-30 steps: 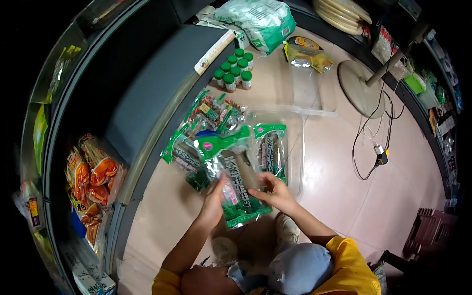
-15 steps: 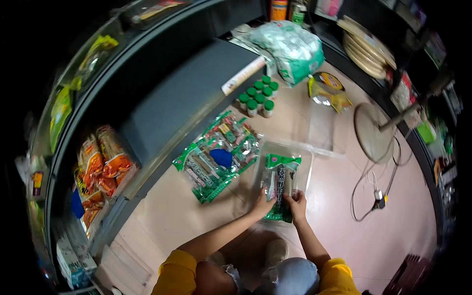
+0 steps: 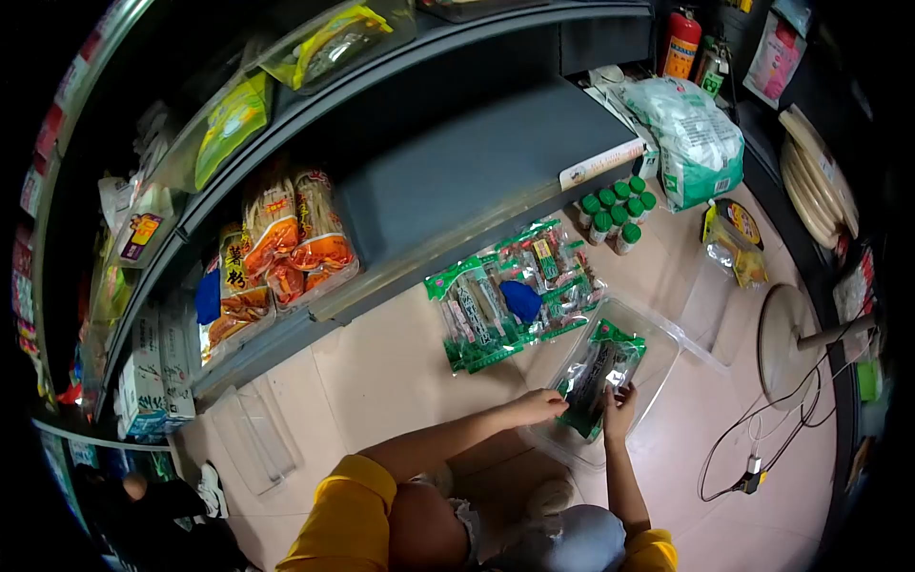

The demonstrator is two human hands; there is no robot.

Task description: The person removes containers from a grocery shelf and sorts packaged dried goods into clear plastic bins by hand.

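A green and clear packet of dried food (image 3: 602,367) lies slanted inside a clear plastic bin (image 3: 664,386) on the floor. My left hand (image 3: 537,408) pinches at the packet's lower left edge, its fingers closed. Along the packet's right edge, my right hand (image 3: 620,408) grips with thumb and fingers. What exactly the packet contains is hard to make out. Left of the bin lie several similar green packets (image 3: 477,310), with a blue cloth-like piece (image 3: 519,301) on top of them.
Several green-capped jars (image 3: 615,214) stand by the grey shelf (image 3: 457,162). Orange noodle bags (image 3: 295,229) sit on it. A white-green sack (image 3: 686,138), round metal base (image 3: 786,348) and cables (image 3: 753,477) lie right. A clear lid (image 3: 253,439) and another person's shoe (image 3: 212,491) are left.
The view has swung left, so the scene sits further right and more shelf shows. The packet is more slanted in the bin, and my left hand has shifted to its lower edge.
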